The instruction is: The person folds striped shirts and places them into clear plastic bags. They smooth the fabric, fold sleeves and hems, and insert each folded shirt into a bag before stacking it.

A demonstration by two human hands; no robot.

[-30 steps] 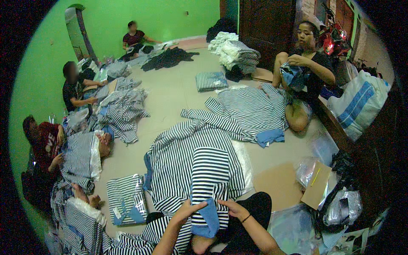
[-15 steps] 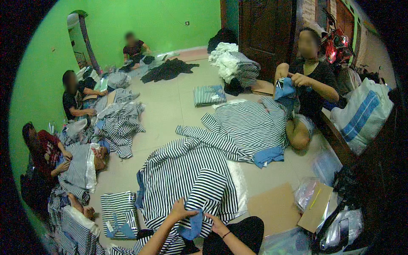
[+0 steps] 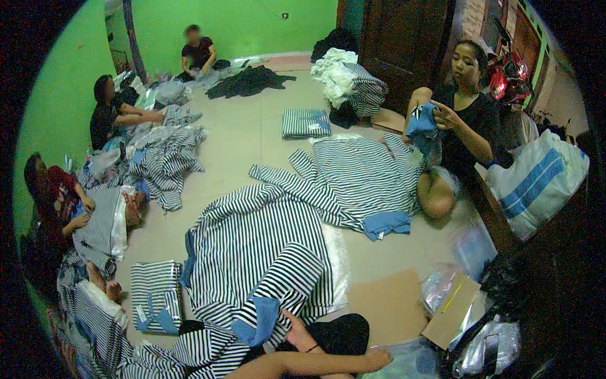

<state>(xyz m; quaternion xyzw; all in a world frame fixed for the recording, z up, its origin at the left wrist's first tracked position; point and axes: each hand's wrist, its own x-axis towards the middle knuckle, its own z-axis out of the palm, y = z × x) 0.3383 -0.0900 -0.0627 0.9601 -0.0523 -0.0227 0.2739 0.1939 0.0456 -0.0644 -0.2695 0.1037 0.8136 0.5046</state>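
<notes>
My right hand (image 3: pixel 297 331), with a dark band at its wrist, grips the edge of a black-and-white striped sleeve with a blue cuff (image 3: pixel 257 321). The sleeve lies folded up over a striped shirt (image 3: pixel 252 246) spread on the floor in front of me. My left arm crosses over the right one, low in the view. At its end, my left hand (image 3: pixel 379 359) is beside clear plastic bags (image 3: pixel 410 357); its fingers are too indistinct to read.
To the left lies a folded striped stack (image 3: pixel 154 297); a similar stack (image 3: pixel 306 123) lies farther off. Cardboard (image 3: pixel 385 306) and plastic packets (image 3: pixel 489 347) lie right. A person (image 3: pixel 464 120) on the right handles a blue-trimmed garment; several others sit along the green wall.
My left hand has let go of the blue cuff and moved right across my body to the plastic bags. My right hand stays at the sleeve. The whole view has shifted slightly.
</notes>
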